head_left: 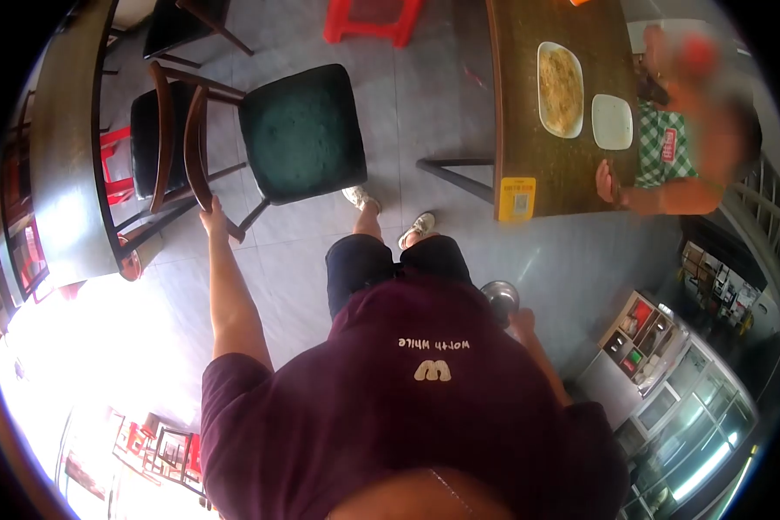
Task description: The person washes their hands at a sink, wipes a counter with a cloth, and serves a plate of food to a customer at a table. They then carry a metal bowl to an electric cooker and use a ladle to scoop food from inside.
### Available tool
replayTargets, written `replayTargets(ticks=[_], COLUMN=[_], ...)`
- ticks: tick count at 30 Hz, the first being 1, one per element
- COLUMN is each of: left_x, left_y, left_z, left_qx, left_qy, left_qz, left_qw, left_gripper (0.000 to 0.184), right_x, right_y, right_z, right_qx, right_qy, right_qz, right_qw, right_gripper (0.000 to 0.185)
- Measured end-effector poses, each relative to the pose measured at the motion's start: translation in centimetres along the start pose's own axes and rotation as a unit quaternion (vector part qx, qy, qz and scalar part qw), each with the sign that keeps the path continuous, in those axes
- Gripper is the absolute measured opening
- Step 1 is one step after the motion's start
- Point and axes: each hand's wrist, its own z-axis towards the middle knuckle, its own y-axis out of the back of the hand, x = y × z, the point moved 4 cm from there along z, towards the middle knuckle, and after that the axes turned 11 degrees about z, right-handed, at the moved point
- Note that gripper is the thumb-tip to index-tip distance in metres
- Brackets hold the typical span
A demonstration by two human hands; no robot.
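My left hand point(212, 218) is closed around the end of the wooden backrest of a chair point(303, 134). This chair has a dark green padded seat and stands tilted across the view, left of my legs. Low at my right side, my right hand point(522, 324) holds a round, shiny metal bowl point(500, 301) by its rim. The fingers there are small and partly hidden, and I cannot make out what is in the bowl.
At right, a wooden table point(516, 104) carries a plate of food point(561, 89), a white dish point(612, 122) and a yellow QR card point(516, 199). Another person point(711, 165) sits there. A red stool point(373, 19) is ahead; another table point(69, 156) runs along the left.
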Motion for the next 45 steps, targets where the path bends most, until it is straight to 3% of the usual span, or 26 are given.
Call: replayTargets(ticks=[6,9,12,15,18,19,20,24,28,34,35,38,41,45], left_x=[-0.5,-0.6,-0.7,-1.3,-1.4,-1.2,-2.8,0.3,-0.8,-7.9,-8.4,-13.2,-18.3,-23.7], left_y=[0.5,1.1,1.1,1.6,1.5,1.5,1.8,1.1,0.4,-4.0,-5.8,-12.0,-17.7,-21.5], left_z=[0.0,-0.3,-1.5,-3.7,-7.9,-8.6,-11.3,-12.2,-13.2,-16.4,-16.0,-17.4,-17.9,-20.5], left_qx=[0.032,0.038,0.045,-0.014,-0.142,-0.179,-0.186,-0.265,-0.288,-0.316,-0.324,-0.255,-0.127,-0.023], left_qy=[0.008,0.064,0.069,0.048,0.112,0.148,0.18,0.226,0.169,0.006,-0.026,-0.061,-0.13,-0.195], left_qz=[0.039,0.064,0.075,0.05,0.031,0.0,-0.036,0.041,0.036,0.057,0.014,-0.007,-0.144,-0.167], left_qw=[0.999,0.995,0.994,0.998,0.983,0.973,0.965,0.936,0.942,0.947,0.946,0.965,0.973,0.966], left_gripper=[0.05,0.056,0.07,0.082,0.087,0.084,0.081,0.077,0.057,0.042,0.038,0.038,0.042,0.048], right_x=[0.0,-1.0,-1.3,0.8,0.1,-2.3,-2.2,-2.3,-1.0,-3.1,-4.0,-6.0,-4.6,-6.6], right_y=[-0.4,-1.0,-1.7,-0.9,-2.4,-5.8,-6.1,-9.1,-8.6,-6.0,-5.5,-5.2,-1.6,-4.8], right_z=[-0.1,0.5,1.3,0.7,1.5,3.5,3.6,4.6,5.8,9.1,8.9,8.0,4.7,6.8], right_qx=[0.029,0.023,0.033,-0.003,0.026,0.035,0.046,0.087,0.094,0.043,0.026,0.019,0.051,0.119], right_qy=[-0.031,-0.081,-0.062,-0.013,-0.075,0.118,0.109,0.083,0.087,0.168,0.15,-0.049,-0.197,-0.15], right_qz=[0.045,0.084,0.096,0.091,0.169,0.036,0.054,0.096,0.124,0.103,0.13,0.254,0.296,0.246], right_qw=[0.998,0.993,0.993,0.996,0.982,0.992,0.992,0.988,0.984,0.979,0.98,0.966,0.933,0.95], right_gripper=[0.03,0.028,0.027,0.027,0.025,0.024,0.024,0.023,0.023,0.025,0.025,0.023,0.021,0.018])
